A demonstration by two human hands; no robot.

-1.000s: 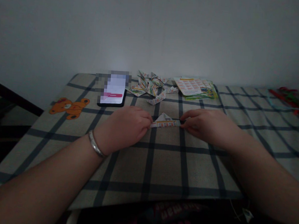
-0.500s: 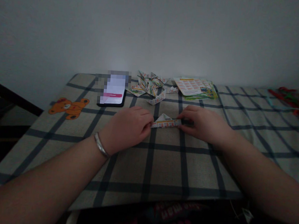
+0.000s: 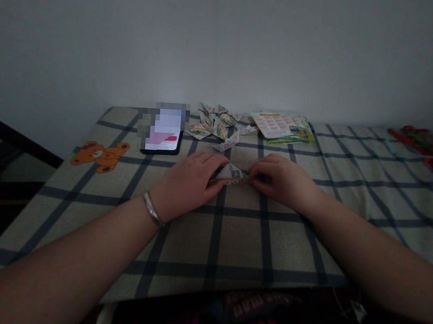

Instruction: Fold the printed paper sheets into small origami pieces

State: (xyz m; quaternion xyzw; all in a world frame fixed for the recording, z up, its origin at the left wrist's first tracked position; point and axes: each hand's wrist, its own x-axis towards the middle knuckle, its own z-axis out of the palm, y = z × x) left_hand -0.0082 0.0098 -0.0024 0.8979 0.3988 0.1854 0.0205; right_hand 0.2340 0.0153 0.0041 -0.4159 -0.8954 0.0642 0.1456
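Folded paper [image 3: 234, 174] sits between the two hands, over the checked cloth [image 3: 238, 246]. Printed in small lettering; a pale triangular peak rises above a narrow coloured band along the near edge.

Left hand [image 3: 191, 182]: pinching the paper's left end, thumb along the near side, fingers on the far side. Silver bracelet [image 3: 153, 209] at its wrist.

Right hand [image 3: 283, 181]: thumb and fingertips brought together on the paper's right corner; the exact contact is partly hidden by the fingers.

Just beyond the left hand's fingertips, a small folded piece [image 3: 227, 143]; behind that, farther from both hands, a cluster of folded papers [image 3: 216, 123]. Beyond the right hand, a stack of printed sheets [image 3: 282, 127]. Past the left hand's knuckles and to its left, a lit phone [image 3: 162, 141]. Farther left of that hand, an orange bear figure [image 3: 100, 156].
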